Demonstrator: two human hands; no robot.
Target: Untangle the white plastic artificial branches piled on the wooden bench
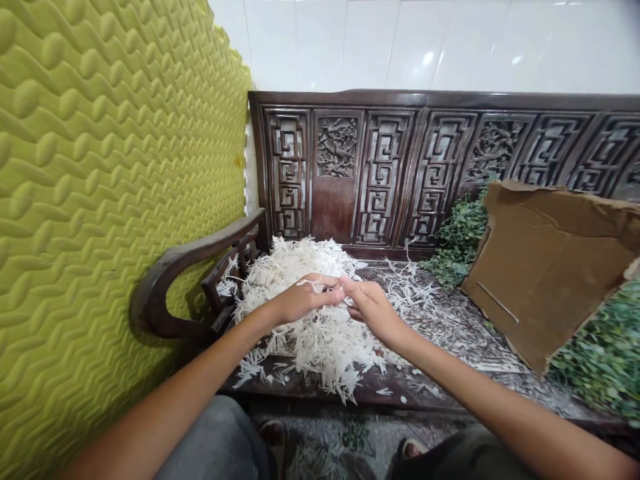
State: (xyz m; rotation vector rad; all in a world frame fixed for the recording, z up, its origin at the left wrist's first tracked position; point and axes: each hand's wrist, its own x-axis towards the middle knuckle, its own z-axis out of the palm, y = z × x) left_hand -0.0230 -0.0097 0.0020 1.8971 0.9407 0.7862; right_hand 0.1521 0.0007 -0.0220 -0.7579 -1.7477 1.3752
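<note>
Above a heap of white plastic sprigs (320,347), both hands meet with their fingertips together. My left hand (307,300) is closed, thumb against fingers, and a thin white plastic sprig (311,285) shows across its fingers. Closed in a pinch, my right hand (374,310) touches the left fingertips; a bit of white shows between the hands, mostly hidden by the fingers. The heap lies on the seat of a dark carved wooden bench (333,207) and spills over its front edge.
Loose white scraps (445,327) litter the seat to the right. A torn cardboard sheet (545,267) leans on green artificial foliage (600,347), with a thin white stick (497,301) on it. At left are the curved armrest (165,267) and a yellow textured foam mat (100,167).
</note>
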